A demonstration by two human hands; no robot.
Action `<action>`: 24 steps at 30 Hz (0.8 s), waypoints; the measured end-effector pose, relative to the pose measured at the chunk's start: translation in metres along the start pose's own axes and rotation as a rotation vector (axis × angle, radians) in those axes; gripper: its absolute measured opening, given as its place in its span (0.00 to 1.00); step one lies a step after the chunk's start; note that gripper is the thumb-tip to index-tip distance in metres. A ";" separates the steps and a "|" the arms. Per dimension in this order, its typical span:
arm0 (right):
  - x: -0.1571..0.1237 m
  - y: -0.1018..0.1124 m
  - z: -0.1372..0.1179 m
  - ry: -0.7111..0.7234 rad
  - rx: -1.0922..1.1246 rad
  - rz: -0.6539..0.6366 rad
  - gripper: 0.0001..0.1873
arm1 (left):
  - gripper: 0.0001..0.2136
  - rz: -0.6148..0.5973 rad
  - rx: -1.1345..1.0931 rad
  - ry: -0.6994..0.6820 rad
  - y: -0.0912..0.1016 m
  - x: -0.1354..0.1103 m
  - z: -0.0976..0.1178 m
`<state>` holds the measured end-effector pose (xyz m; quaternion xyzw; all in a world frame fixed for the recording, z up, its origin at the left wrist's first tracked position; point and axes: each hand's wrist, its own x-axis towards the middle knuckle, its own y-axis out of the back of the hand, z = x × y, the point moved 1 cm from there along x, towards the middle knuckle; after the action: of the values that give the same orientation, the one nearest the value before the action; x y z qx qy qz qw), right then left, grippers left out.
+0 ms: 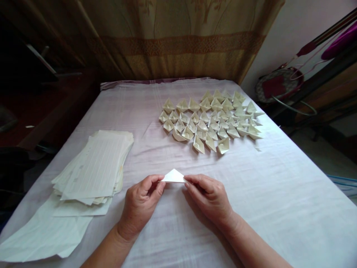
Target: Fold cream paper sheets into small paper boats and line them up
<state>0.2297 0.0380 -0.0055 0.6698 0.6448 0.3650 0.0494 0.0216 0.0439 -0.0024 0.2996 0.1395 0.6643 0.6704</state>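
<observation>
A small white folded paper, triangular with its peak pointing away from me, is held level between both hands just above the cloth. My left hand pinches its left corner between thumb and fingers. On the opposite corner, my right hand has the same kind of pinch. Beyond the hands, to the right, several folded paper boats stand close together in uneven rows. A stack of paper sheets, some with printed lines, lies left of my left hand.
A pale checked cloth covers the table. One loose sheet extends from under the stack toward the near left edge. A patterned curtain hangs behind the table. A bag sits beyond the right edge, and dark furniture stands left.
</observation>
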 end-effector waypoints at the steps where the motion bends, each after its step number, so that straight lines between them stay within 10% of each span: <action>1: 0.000 -0.001 0.000 0.003 -0.008 0.003 0.07 | 0.08 0.008 0.019 -0.017 -0.001 0.000 0.000; 24: 0.003 -0.010 -0.016 0.267 -0.295 0.072 0.09 | 0.12 -0.020 0.410 -0.084 -0.006 0.002 0.009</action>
<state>0.2121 0.0352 0.0022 0.6233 0.5609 0.5428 0.0479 0.0314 0.0446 0.0014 0.4557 0.2465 0.6023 0.6073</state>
